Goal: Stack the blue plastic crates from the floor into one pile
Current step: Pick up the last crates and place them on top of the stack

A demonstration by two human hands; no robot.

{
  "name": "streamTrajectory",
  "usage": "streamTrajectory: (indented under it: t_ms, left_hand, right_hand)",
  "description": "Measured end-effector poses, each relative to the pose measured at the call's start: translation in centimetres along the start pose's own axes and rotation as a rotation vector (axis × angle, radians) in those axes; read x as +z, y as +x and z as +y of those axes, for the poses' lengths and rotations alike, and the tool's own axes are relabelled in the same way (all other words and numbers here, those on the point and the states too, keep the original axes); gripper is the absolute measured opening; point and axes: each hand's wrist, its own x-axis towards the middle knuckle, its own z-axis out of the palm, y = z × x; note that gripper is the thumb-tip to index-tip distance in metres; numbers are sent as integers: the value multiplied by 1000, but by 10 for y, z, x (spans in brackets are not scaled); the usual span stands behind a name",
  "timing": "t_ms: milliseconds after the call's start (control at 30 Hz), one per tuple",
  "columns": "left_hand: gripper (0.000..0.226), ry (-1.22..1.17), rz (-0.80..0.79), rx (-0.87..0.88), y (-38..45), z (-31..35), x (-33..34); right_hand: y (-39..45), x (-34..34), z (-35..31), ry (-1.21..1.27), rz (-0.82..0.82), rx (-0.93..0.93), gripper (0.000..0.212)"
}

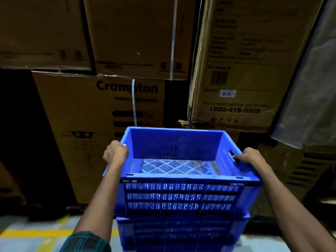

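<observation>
While my left hand [116, 153] and right hand [252, 158] each clench a side rim of the blue slotted plastic crate [180, 180], it sits on, or just above, the lower blue crate [181, 231] at six o'clock; I cannot tell which. Risk noted: a skewed seat could leave the pile leaning. The brown cardboard cartons [98, 113] at twelve o'clock stand near; a forward shove may strike them.

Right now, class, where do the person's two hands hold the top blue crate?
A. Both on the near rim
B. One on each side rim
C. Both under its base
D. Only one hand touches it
B: the left hand and right hand grip opposite side rims of the top blue crate.
</observation>
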Motion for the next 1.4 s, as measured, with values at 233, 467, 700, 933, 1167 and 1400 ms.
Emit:
streamTrajectory:
  t_ms: [233,467,700,933,1167,1400]
  left_hand:
    - [25,62,-38,8,2,10,19]
    - [17,224,-78,-13,14,2,16]
    - [36,303,8,-78,22,10,32]
    - [40,308,-34,-102,13,16,39]
    - [38,305,-100,-80,20,10,32]
    - [40,364,-39,-54,13,5,38]
  right_hand:
    - [26,13,12,-28,-56,58,33]
    - [18,7,-2,-50,-47,55,28]
    - [30,2,-14,-121,-68,49,29]
    - [52,2,13,-74,-110,18,27]
    - [30,2,24,73,-162,-20,25]
    - [5,-5,10,-44,-72,-19,34]
